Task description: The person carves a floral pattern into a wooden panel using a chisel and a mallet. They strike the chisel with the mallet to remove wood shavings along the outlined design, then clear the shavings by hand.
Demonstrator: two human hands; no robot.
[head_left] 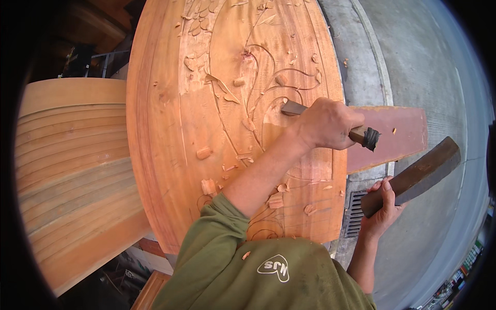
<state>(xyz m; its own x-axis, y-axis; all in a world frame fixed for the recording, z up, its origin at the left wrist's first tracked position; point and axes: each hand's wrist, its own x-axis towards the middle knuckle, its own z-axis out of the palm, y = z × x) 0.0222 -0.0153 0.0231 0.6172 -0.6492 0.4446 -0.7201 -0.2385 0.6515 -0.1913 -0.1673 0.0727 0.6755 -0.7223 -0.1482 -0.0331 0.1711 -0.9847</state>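
My left hand (326, 124) is closed around a chisel, its flat metal blade (293, 108) slanting down to the carved wooden panel (155, 119). Black wrapping covers the butt of the chisel's handle (371, 138), which sticks out past my fist. The blade tip meets the wood beside a curved, incised leaf outline, next to a paler cut patch. Off the panel's right edge, my right hand (381, 212) grips a dark, thick wooden block (421, 173) near its lower end, the block tilted up to the right and apart from the chisel.
Curled wood chips (204, 153) lie scattered over the panel. A reddish-brown board (395, 132) juts out beneath its right side. Stacked wooden boards (77, 155) stand at the left. Concrete ground with a drain grate (354, 214) is on the right.
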